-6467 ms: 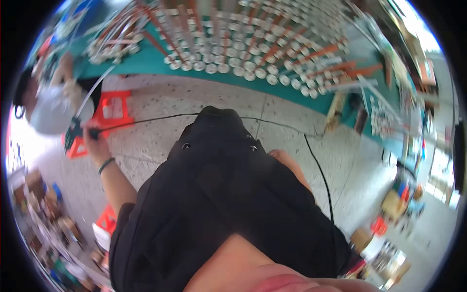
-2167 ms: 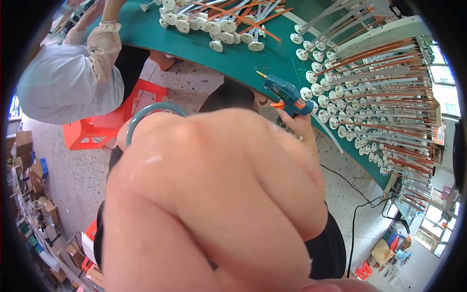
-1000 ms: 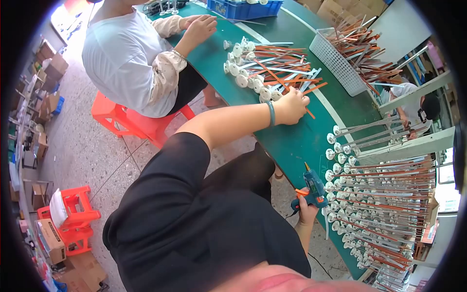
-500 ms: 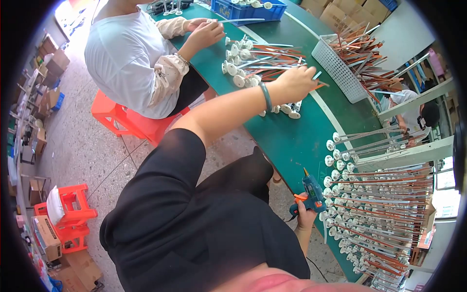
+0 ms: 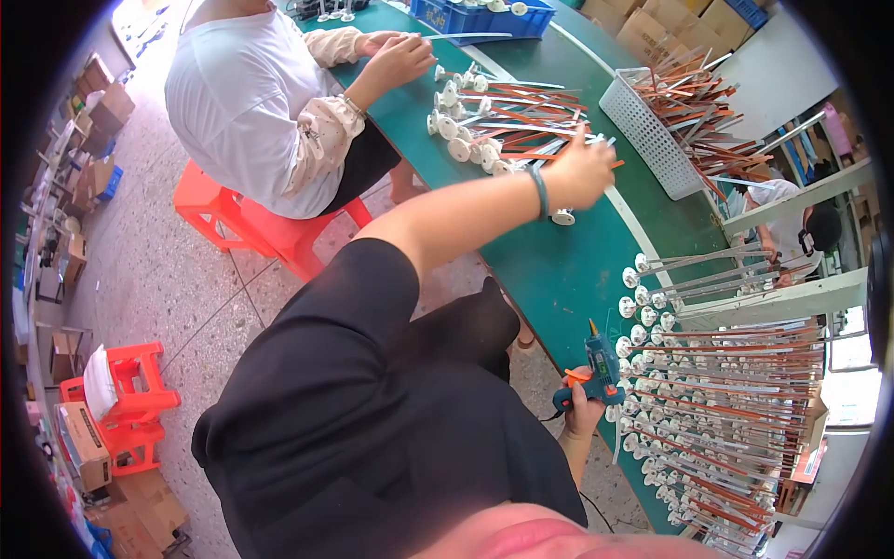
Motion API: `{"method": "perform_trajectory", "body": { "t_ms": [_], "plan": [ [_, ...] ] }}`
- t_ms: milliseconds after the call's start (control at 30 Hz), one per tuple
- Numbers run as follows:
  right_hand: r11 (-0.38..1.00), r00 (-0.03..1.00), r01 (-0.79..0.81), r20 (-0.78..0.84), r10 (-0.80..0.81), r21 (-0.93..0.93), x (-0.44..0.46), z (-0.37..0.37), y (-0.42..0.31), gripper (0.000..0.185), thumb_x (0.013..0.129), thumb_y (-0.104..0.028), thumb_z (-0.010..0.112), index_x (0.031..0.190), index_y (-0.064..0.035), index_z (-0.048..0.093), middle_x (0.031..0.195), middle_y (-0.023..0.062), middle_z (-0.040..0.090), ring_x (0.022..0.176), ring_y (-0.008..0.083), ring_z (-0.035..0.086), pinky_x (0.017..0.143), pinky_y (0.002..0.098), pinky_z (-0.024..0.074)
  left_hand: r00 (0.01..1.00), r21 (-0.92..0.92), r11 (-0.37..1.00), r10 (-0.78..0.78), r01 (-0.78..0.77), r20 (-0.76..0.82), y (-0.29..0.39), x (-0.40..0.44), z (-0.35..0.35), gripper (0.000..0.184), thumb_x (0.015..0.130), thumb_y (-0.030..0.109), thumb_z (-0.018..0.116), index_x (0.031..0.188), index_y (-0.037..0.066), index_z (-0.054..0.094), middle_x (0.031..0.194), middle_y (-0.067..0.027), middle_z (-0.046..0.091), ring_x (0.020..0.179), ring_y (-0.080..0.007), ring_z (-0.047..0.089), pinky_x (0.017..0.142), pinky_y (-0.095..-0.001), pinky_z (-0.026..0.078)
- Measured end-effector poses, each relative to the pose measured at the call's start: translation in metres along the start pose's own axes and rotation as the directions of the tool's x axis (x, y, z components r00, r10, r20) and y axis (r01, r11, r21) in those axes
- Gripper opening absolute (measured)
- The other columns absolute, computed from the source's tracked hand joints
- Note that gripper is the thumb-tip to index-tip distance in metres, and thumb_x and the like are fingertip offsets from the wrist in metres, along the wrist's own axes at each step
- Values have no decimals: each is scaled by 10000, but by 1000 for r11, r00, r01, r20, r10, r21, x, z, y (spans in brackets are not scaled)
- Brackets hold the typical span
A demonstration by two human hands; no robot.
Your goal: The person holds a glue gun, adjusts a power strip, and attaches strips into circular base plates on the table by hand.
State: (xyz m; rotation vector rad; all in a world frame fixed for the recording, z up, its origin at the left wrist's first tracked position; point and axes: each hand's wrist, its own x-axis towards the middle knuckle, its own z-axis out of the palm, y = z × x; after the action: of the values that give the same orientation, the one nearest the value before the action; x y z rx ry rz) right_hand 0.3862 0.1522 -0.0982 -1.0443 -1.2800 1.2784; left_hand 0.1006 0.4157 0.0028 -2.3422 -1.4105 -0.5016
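Note:
My left hand (image 5: 579, 175) is stretched over the near end of a row of strips with round white bases (image 5: 458, 149) on the green table. Its fingers look apart, slightly blurred, and I see nothing clearly gripped; strip ends (image 5: 617, 165) show just beyond them. One white base (image 5: 563, 217) lies below the hand. My right hand (image 5: 582, 415) is closed around the handle of a teal hot glue gun (image 5: 602, 365) with an orange trigger, nozzle pointing up. Beside it, many brown and grey strips with white bases (image 5: 652, 373) lie in a dense row.
A white basket (image 5: 652, 140) full of loose strips stands on the table (image 5: 549, 279). A co-worker (image 5: 242, 112) on a red stool (image 5: 270, 233) holds a pale strip (image 5: 470, 36) near a blue crate (image 5: 484, 20). Another person sits behind the white beam (image 5: 792, 296). The gun's cord hangs below.
My left hand has moved slightly right and down, its fingers looking more spread. The right hand still holds the glue gun, nearly unmoved. The view has shifted a little.

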Motion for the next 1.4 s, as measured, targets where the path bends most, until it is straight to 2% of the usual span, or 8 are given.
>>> {"method": "perform_trajectory", "body": {
  "t_ms": [67,167,667,767,933,1067,1167,1400],
  "plan": [
    [999,1000,6,27,-7,32,3,-2,2,244,813,-86,652,1014,6,548,926,121,578,768,195,589,662,324,507,987,-36,993,115,-112,115,27,-25,2,178,781,286,668,914,185,731,1131,-88,590,1237,-287,472,1092,-715,158],
    [1000,999,-5,40,4,28,2,-2,-1,243,808,-87,654,1005,1,544,930,122,575,774,200,586,665,334,507,930,-33,993,117,-112,349,43,-46,14,168,810,265,636,892,144,718,909,-33,627,1047,-270,565,1100,-703,166],
    [1000,1000,-5,18,5,-19,0,0,1,286,807,-19,651,1064,0,528,980,127,569,825,209,595,700,358,528,998,213,976,58,-50,-32,47,-65,27,177,821,169,574,899,89,712,923,-72,637,1027,-271,562,1098,-654,222],
    [1000,1000,8,26,-8,-18,1,0,1,290,808,-36,660,1064,-4,528,981,130,569,817,210,598,693,356,529,986,-196,975,130,-108,104,55,-73,13,179,792,141,582,937,81,669,1044,-98,615,1167,-296,528,1139,-587,212],
    [999,999,-25,26,26,-41,0,0,-2,299,808,-62,677,1062,-9,529,979,131,572,801,214,603,679,358,530,983,-367,915,128,-169,-133,64,-98,31,215,825,102,544,1017,85,639,1087,-94,605,1232,-271,499,1173,-572,147],
    [999,999,-28,21,28,-43,0,6,-8,290,806,-58,674,1056,-7,536,971,129,578,801,212,604,673,352,526,989,-344,930,91,-127,-119,67,-102,33,208,829,96,534,1004,90,647,1105,-97,605,1237,-275,497,1182,-563,121],
    [998,1000,-9,11,9,-66,0,8,-8,282,801,-54,674,1048,-2,548,952,127,591,798,207,605,676,343,521,990,-260,955,133,-142,-50,67,-101,22,187,828,102,552,984,92,654,1091,-91,611,1231,-274,501,1174,-528,182],
    [997,999,-26,-36,24,-70,-1,12,-8,273,791,-33,669,1040,6,563,931,129,605,782,202,611,712,333,511,969,-624,745,230,-236,-92,73,-106,22,163,861,179,615,991,89,652,1118,-74,624,1174,-251,538,1024,-396,401]
  ]
}}
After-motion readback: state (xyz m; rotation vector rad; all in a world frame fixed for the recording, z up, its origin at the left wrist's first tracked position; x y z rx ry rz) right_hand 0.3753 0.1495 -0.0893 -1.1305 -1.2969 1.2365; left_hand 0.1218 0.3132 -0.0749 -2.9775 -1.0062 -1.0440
